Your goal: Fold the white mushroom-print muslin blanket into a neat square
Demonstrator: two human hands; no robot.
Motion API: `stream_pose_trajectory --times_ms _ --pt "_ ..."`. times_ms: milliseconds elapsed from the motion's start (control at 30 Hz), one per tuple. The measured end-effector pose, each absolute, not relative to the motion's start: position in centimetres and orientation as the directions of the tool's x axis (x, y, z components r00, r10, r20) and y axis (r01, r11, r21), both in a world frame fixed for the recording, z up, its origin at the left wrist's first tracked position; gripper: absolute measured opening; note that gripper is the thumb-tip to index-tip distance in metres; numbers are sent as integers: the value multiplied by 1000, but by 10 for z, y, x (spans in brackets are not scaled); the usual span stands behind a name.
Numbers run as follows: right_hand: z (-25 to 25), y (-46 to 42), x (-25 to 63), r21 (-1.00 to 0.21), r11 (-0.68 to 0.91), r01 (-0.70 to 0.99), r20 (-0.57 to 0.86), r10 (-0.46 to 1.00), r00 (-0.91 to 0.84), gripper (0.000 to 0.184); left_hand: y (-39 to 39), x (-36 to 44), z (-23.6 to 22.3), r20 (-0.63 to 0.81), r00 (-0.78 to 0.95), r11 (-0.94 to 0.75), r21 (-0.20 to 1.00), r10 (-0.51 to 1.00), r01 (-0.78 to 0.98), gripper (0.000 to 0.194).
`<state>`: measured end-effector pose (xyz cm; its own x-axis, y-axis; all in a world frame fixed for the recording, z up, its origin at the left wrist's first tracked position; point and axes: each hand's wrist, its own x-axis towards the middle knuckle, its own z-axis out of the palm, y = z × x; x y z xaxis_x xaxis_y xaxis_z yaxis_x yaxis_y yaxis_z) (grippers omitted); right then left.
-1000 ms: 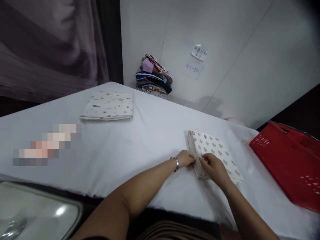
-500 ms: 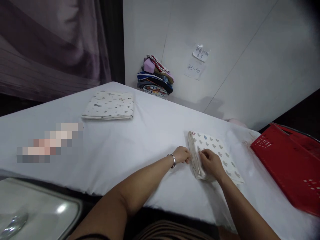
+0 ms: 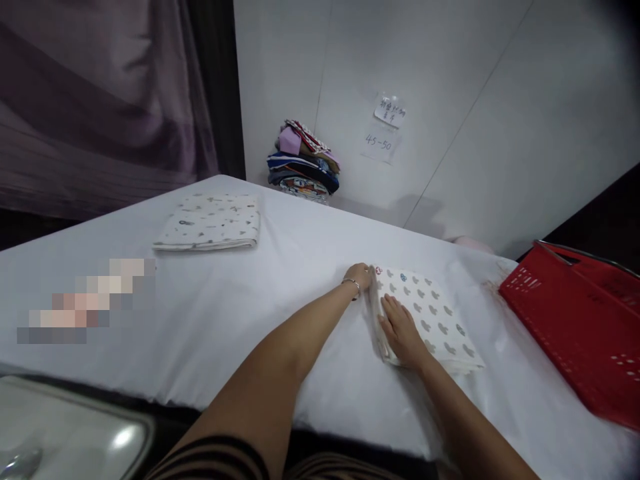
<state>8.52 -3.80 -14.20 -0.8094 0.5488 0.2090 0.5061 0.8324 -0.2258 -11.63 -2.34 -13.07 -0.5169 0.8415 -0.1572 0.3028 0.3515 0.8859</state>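
A folded white cloth [image 3: 425, 300] printed with beige mouse-head shapes lies on the white-covered table in front of me, slightly to the right. My left hand [image 3: 359, 275], with a bracelet on its wrist, is at the cloth's far left corner, its fingers closed on the edge there; the fingertips are partly hidden. Flat on top, near the cloth's left folded edge, rests my right hand [image 3: 401, 331] with its fingers stretched out. Farther left lies a second folded white cloth [image 3: 210, 222] with small grey and brown prints, which neither hand touches.
At the right stands a red plastic basket [image 3: 575, 327]. Against the wall is a stack of folded clothes [image 3: 304, 163], near paper signs [image 3: 383, 127]. A blurred-out patch [image 3: 85, 303] covers something at the table's left. Lower left is a pale glossy surface [image 3: 65, 427].
My left hand has slid away from me along the cloth's left edge to its far corner. My right hand has gone from pinching near the fold to lying flat on top.
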Motion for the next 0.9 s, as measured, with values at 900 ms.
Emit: stream_pose_trajectory --times_ms 900 --pt "-138 -44 78 -166 807 567 64 583 -810 55 -1 -133 -125 -41 -447 296 802 894 518 43"
